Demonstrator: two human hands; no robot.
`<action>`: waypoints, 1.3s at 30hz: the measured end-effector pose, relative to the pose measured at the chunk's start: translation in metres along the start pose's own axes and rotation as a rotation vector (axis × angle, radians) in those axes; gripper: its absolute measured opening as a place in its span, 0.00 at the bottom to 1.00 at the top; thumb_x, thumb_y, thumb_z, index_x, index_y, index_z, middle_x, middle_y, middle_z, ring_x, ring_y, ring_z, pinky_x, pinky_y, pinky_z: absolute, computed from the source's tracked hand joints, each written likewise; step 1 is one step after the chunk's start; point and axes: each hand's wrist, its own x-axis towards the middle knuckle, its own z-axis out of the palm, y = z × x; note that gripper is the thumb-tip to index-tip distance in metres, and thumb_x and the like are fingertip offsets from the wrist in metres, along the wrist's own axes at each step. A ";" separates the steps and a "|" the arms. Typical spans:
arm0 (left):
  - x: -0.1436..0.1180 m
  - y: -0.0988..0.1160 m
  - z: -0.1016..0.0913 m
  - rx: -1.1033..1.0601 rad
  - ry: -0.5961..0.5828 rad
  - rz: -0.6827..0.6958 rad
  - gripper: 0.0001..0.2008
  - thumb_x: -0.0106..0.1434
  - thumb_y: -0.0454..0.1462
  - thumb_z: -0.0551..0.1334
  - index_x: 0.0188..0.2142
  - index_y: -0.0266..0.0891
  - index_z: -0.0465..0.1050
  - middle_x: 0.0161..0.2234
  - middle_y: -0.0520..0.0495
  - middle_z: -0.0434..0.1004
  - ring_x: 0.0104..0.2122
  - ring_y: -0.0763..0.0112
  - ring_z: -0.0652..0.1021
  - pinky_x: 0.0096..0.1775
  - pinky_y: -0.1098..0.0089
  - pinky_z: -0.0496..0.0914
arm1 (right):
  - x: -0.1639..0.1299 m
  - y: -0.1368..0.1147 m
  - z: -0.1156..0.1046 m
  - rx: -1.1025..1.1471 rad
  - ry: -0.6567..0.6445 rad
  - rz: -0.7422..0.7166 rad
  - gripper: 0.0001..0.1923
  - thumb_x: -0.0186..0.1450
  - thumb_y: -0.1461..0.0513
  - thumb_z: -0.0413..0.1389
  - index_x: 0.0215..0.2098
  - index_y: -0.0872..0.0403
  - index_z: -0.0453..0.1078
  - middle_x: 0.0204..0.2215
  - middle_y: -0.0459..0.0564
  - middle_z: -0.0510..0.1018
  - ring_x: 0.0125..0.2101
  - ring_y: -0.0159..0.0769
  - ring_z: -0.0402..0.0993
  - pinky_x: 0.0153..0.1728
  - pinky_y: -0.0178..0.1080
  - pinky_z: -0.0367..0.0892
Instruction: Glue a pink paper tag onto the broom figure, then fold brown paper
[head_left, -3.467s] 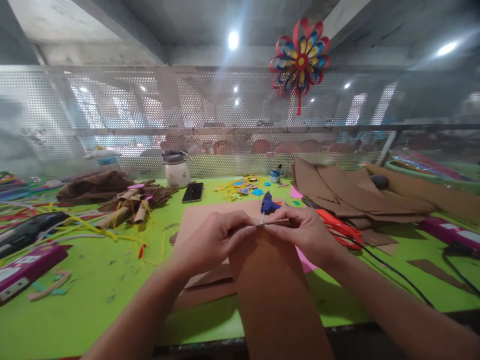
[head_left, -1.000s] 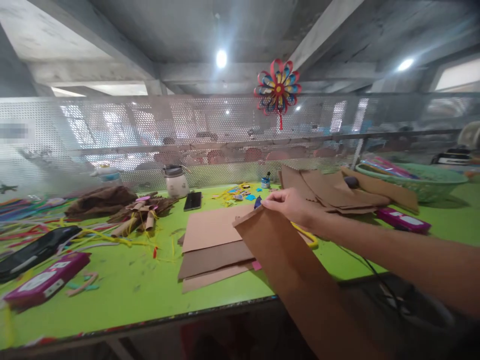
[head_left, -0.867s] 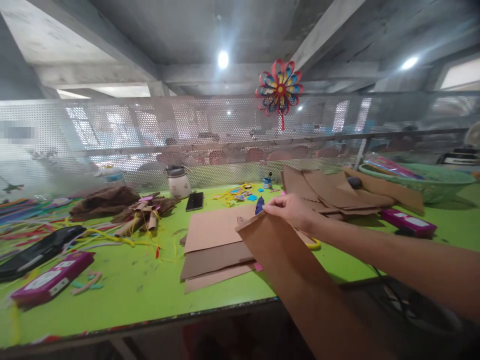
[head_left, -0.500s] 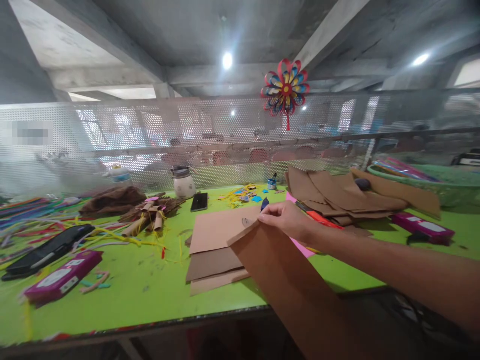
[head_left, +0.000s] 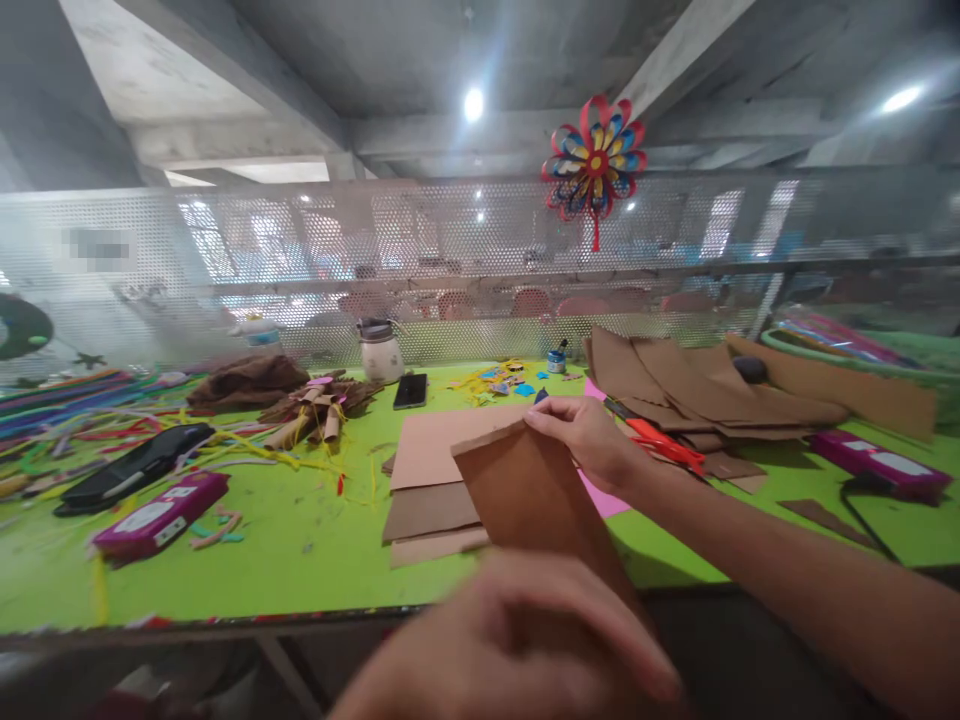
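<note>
A long sheet of brown paper [head_left: 525,490] hangs down over the table's front edge, its upper edge folded into a narrow strip. My right hand [head_left: 589,435] pinches the sheet at its top right corner between thumb and fingers. In the foreground my left hand [head_left: 502,640] is blurred, its fingers bent in front of the paper's lower part; whether it touches the paper I cannot tell. Behind the sheet lie overlapping pieces of tan and brown paper [head_left: 427,450] on the green table [head_left: 300,550]. Red-handled scissors [head_left: 667,443] rest right of my right hand.
Stacked brown paper [head_left: 675,385] lies at the back right, near a purple box [head_left: 877,465]. Another purple box [head_left: 161,515], a black case [head_left: 135,470] and coloured strips spread over the left. A phone [head_left: 411,391] and a white jar [head_left: 381,352] stand at the back.
My left hand has come into view at the bottom, over the lower part of the sheet. My right hand still pinches the sheet's corner. The view has shifted slightly.
</note>
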 end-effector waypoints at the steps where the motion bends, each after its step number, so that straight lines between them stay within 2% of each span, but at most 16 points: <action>1: -0.011 0.007 -0.021 0.057 0.325 -0.006 0.19 0.64 0.48 0.49 0.45 0.43 0.71 0.41 0.42 0.75 0.40 0.64 0.75 0.38 0.65 0.70 | 0.002 0.004 0.000 0.041 0.015 0.012 0.12 0.50 0.56 0.63 0.25 0.57 0.71 0.22 0.44 0.73 0.24 0.29 0.66 0.29 0.35 0.62; 2: -0.019 0.013 -0.041 0.148 0.618 0.007 0.18 0.63 0.47 0.52 0.41 0.40 0.72 0.36 0.42 0.76 0.35 0.65 0.75 0.36 0.66 0.69 | 0.004 0.010 0.001 0.069 0.027 0.018 0.12 0.50 0.56 0.63 0.25 0.57 0.71 0.22 0.44 0.74 0.24 0.29 0.67 0.29 0.35 0.62; 3: -0.023 0.017 -0.060 0.272 0.853 0.002 0.16 0.61 0.47 0.54 0.38 0.38 0.72 0.34 0.43 0.76 0.34 0.66 0.74 0.37 0.66 0.69 | 0.007 0.015 0.001 0.082 0.033 0.019 0.12 0.50 0.56 0.63 0.25 0.57 0.71 0.23 0.45 0.74 0.25 0.30 0.67 0.29 0.35 0.63; 4: -0.023 0.019 -0.078 0.403 1.022 -0.020 0.14 0.60 0.46 0.57 0.37 0.37 0.72 0.34 0.43 0.76 0.35 0.66 0.73 0.38 0.66 0.68 | 0.009 0.021 0.002 0.081 0.034 0.011 0.13 0.51 0.56 0.63 0.26 0.57 0.71 0.23 0.45 0.74 0.25 0.30 0.68 0.29 0.35 0.63; 5: -0.020 0.017 -0.094 0.523 1.089 -0.076 0.14 0.58 0.45 0.58 0.35 0.36 0.72 0.34 0.43 0.76 0.35 0.66 0.73 0.39 0.66 0.67 | 0.011 0.026 0.002 0.064 0.044 -0.005 0.13 0.51 0.55 0.63 0.26 0.57 0.71 0.23 0.45 0.74 0.25 0.31 0.68 0.29 0.35 0.63; 6: -0.015 0.013 -0.108 0.617 1.070 -0.152 0.14 0.58 0.45 0.58 0.34 0.36 0.73 0.34 0.44 0.76 0.35 0.66 0.72 0.38 0.67 0.66 | 0.014 0.030 0.002 0.041 0.054 -0.025 0.13 0.52 0.55 0.62 0.26 0.58 0.71 0.23 0.46 0.74 0.25 0.31 0.67 0.28 0.34 0.62; 7: -0.009 0.007 -0.120 0.667 0.973 -0.224 0.15 0.59 0.46 0.57 0.33 0.36 0.73 0.33 0.44 0.76 0.34 0.67 0.72 0.37 0.67 0.66 | 0.015 0.033 0.002 0.020 0.068 -0.045 0.14 0.52 0.54 0.62 0.26 0.58 0.72 0.23 0.45 0.74 0.25 0.31 0.67 0.28 0.34 0.62; 9: 0.002 -0.008 -0.135 0.654 0.694 -0.320 0.19 0.61 0.48 0.53 0.28 0.35 0.72 0.29 0.46 0.74 0.31 0.68 0.71 0.35 0.68 0.65 | 0.018 0.037 -0.001 -0.005 0.087 -0.071 0.14 0.52 0.54 0.62 0.27 0.58 0.72 0.23 0.45 0.75 0.25 0.31 0.67 0.28 0.34 0.62; 11: 0.009 -0.023 -0.140 0.542 0.588 -0.329 0.23 0.63 0.50 0.49 0.25 0.35 0.69 0.26 0.48 0.71 0.28 0.71 0.69 0.32 0.70 0.64 | 0.020 0.039 -0.005 0.000 0.086 -0.060 0.14 0.53 0.54 0.62 0.27 0.57 0.72 0.23 0.45 0.75 0.25 0.31 0.67 0.28 0.34 0.62; 13: 0.010 -0.032 -0.138 0.418 0.540 -0.301 0.23 0.64 0.50 0.48 0.23 0.35 0.66 0.23 0.50 0.68 0.25 0.73 0.68 0.29 0.72 0.64 | 0.020 0.040 -0.010 0.017 0.067 -0.021 0.13 0.53 0.54 0.62 0.27 0.57 0.72 0.24 0.45 0.75 0.25 0.31 0.68 0.29 0.34 0.62; 17: 0.008 -0.040 -0.130 0.310 0.509 -0.286 0.19 0.63 0.47 0.52 0.24 0.35 0.66 0.21 0.52 0.66 0.23 0.76 0.67 0.27 0.74 0.63 | 0.019 0.042 -0.017 0.057 0.042 0.046 0.12 0.53 0.55 0.62 0.28 0.56 0.72 0.25 0.45 0.76 0.26 0.31 0.69 0.29 0.35 0.63; 21: 0.008 -0.045 -0.127 0.337 0.509 -0.295 0.16 0.62 0.44 0.54 0.27 0.35 0.69 0.22 0.52 0.68 0.22 0.77 0.67 0.27 0.74 0.64 | 0.019 0.039 -0.024 -0.003 -0.018 0.075 0.12 0.53 0.55 0.61 0.27 0.57 0.71 0.24 0.46 0.74 0.25 0.30 0.68 0.30 0.35 0.63; 26: 0.010 -0.043 -0.123 0.518 0.492 -0.271 0.14 0.64 0.41 0.53 0.32 0.35 0.72 0.27 0.49 0.74 0.26 0.76 0.71 0.31 0.74 0.64 | 0.027 0.019 -0.040 -0.423 -0.256 -0.060 0.12 0.56 0.56 0.59 0.29 0.57 0.74 0.26 0.49 0.75 0.28 0.31 0.67 0.31 0.35 0.62; 30: 0.010 -0.037 -0.115 0.688 0.518 -0.283 0.12 0.64 0.40 0.53 0.35 0.38 0.73 0.31 0.49 0.77 0.30 0.73 0.73 0.34 0.73 0.64 | 0.028 0.004 -0.040 -0.732 -0.419 -0.185 0.10 0.58 0.57 0.58 0.30 0.56 0.75 0.25 0.48 0.75 0.27 0.30 0.67 0.28 0.33 0.60; 34: 0.009 -0.035 -0.109 0.793 0.540 -0.283 0.11 0.65 0.41 0.53 0.38 0.42 0.73 0.32 0.52 0.77 0.30 0.74 0.73 0.32 0.73 0.63 | 0.023 0.001 -0.034 -0.821 -0.417 -0.289 0.10 0.60 0.58 0.56 0.29 0.56 0.75 0.24 0.47 0.76 0.26 0.29 0.67 0.26 0.31 0.60; 39: 0.009 -0.034 -0.108 0.878 0.495 -0.289 0.12 0.65 0.40 0.51 0.35 0.40 0.71 0.29 0.51 0.75 0.27 0.74 0.71 0.29 0.74 0.60 | 0.017 0.008 -0.036 -0.800 -0.407 -0.346 0.11 0.61 0.59 0.55 0.29 0.58 0.75 0.25 0.48 0.77 0.26 0.29 0.67 0.27 0.32 0.60</action>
